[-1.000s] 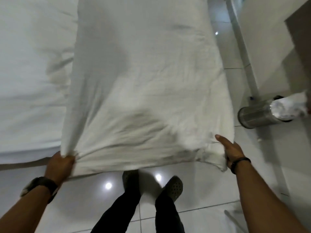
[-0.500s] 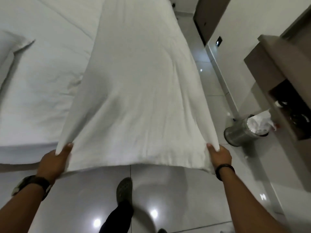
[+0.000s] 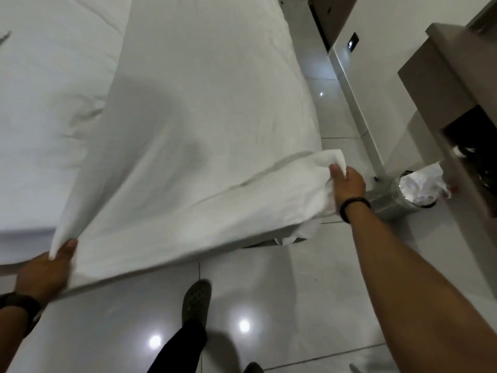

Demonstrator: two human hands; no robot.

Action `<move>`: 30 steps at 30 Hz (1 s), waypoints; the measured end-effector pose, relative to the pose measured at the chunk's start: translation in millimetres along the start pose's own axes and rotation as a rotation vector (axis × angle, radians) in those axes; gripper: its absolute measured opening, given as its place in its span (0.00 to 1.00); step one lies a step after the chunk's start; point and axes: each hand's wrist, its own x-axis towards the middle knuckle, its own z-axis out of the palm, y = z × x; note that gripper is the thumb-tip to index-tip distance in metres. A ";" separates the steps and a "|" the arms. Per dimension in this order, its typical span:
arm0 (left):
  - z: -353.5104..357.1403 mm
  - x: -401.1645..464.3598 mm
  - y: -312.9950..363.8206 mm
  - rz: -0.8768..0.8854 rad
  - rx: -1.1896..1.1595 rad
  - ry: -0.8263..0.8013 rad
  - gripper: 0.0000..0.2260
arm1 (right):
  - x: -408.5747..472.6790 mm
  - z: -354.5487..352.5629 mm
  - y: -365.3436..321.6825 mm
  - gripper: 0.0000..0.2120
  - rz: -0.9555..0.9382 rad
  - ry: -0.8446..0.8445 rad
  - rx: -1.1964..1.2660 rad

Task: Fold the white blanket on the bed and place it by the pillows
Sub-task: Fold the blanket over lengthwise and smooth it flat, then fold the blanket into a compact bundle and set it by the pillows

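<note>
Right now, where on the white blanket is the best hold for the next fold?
By its two near corners, from the foot of the bed. The white blanket lies lengthwise there, its near edge lifted. The left hand pinches one corner, the right hand grips the other, bunched.

Blanket (image 3: 193,135): plain white.
Bed sheet (image 3: 48,98): white.
Floor tiles (image 3: 309,286): glossy pale grey.
Waste bin (image 3: 395,203): silver metal, white liner.
Shoe (image 3: 195,301): dark, perforated.
Wristband (image 3: 352,207): black.
</note>
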 end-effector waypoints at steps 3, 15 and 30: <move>12.2 39.3 -35.6 -0.055 0.041 -0.042 0.40 | 1.5 40.3 55.5 0.26 0.197 -0.074 -0.125; 38.9 28.5 -15.2 -0.101 -0.058 -0.045 0.37 | 1.2 92.5 139.9 0.21 0.475 -0.169 0.120; 12.0 -37.6 26.6 -0.033 -0.006 -0.091 0.33 | -96.1 21.7 83.3 0.10 0.299 -0.183 0.314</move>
